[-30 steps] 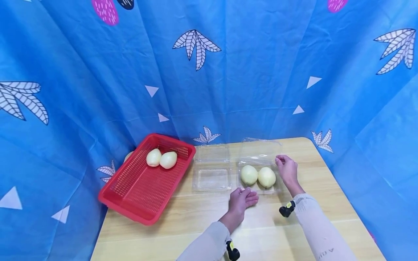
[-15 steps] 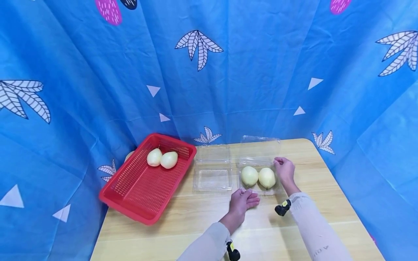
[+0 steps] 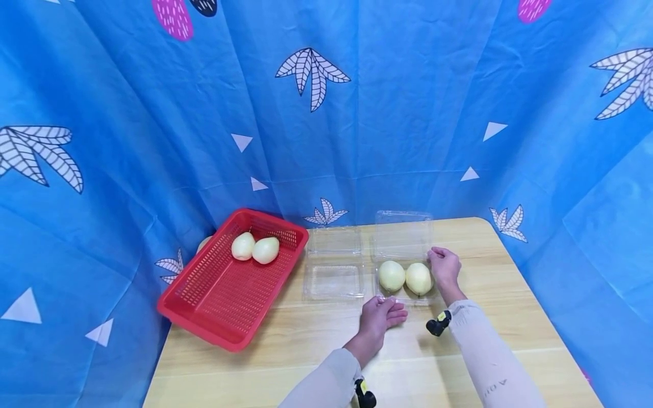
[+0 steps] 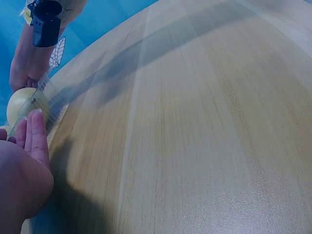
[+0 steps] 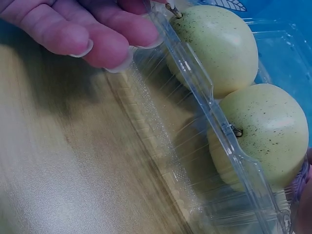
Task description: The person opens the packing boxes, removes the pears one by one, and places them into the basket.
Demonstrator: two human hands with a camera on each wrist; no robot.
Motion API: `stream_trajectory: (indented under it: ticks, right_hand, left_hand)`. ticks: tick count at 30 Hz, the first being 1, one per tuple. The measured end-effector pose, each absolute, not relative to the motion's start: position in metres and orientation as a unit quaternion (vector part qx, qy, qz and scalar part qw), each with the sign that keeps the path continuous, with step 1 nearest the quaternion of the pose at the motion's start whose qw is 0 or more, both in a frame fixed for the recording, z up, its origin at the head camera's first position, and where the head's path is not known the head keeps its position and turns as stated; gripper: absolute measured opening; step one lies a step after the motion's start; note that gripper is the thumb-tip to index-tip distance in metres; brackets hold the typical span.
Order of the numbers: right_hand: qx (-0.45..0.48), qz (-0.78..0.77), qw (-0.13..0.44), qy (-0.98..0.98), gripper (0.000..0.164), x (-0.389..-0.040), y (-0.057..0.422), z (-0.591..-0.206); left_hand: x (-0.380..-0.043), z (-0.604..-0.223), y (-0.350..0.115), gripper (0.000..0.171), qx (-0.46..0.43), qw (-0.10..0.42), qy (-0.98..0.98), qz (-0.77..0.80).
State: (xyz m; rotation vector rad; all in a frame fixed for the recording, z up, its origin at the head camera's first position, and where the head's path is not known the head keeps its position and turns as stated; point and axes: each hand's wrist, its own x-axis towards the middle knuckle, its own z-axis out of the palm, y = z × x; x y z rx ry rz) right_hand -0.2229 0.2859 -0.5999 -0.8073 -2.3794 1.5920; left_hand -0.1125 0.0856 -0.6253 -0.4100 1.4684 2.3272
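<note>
A clear plastic clamshell box (image 3: 380, 297) holds two pale yellow-green pears, a left pear (image 3: 391, 276) and a right pear (image 3: 418, 279). Its lid (image 3: 403, 233) stands raised at the back. At the front rim, my left hand (image 3: 376, 320) pinches the edge between thumb and forefinger, the other fingers extended. My right hand (image 3: 445, 267) grips the right edge of the box near the hinge; its fingertips are partly hidden. The right wrist view shows the rim (image 5: 209, 112) close up, with a pear (image 5: 265, 134) behind it.
Left of this box lies a second open clamshell box (image 3: 334, 280). A red perforated basket (image 3: 178, 317) stands farther left, with two pears (image 3: 254, 249) at its far end. Blue curtain (image 3: 408, 113) closes off the back and sides of the wooden table (image 3: 285, 351).
The lid has swung back to a straighter, more open position. My right hand has shifted slightly left and down along the box edge; my left hand stays at the front rim.
</note>
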Motion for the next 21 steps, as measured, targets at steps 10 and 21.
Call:
stream_trajectory:
  ticks: [10, 21]
  right_hand:
    - [-0.296, 0.585, 0.04, -0.754, 0.036, -0.2247, 0.2904, -0.6014]
    - [-0.304, 0.621, 0.037, -0.722, 0.031, -0.2266, 0.2938, -0.6048]
  left_hand:
    - [-0.1119, -0.627, 0.0853, 0.016, -0.149, 0.176, 0.514, 0.826]
    - [-0.111, -0.6263, 0.0849, 0.018, -0.146, 0.175, 0.513, 0.827]
